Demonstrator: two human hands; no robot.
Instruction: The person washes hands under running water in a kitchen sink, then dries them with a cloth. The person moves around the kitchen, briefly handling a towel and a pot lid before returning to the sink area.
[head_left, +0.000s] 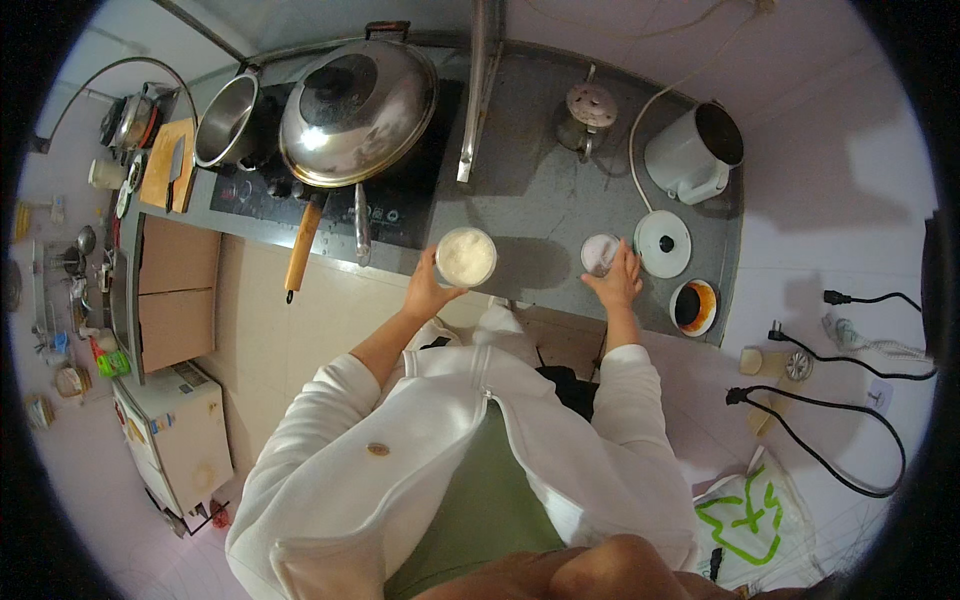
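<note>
My left hand (429, 291) is curled around a round container (466, 257) with pale, grainy or frothy contents, held at the counter's front edge. To its right, my right hand (618, 279) grips a smaller clear glass (599, 253) with something whitish in it. I cannot tell whether that glass rests on the counter. Just right of my right hand lies a white lid with a black knob (664, 244). A small white bowl (694, 307) with dark contents and an orange-stained inside stands near the counter's front right corner.
A lidded steel wok (360, 112) sits on the black cooktop (397, 214), its wooden handle (303, 247) jutting past the front edge. Beside it is a steel pot (227, 120). A knife (176, 169) lies on a cutting board (161, 161). Behind stand a lidded glass jar (590, 109) and a white pitcher (686, 161).
</note>
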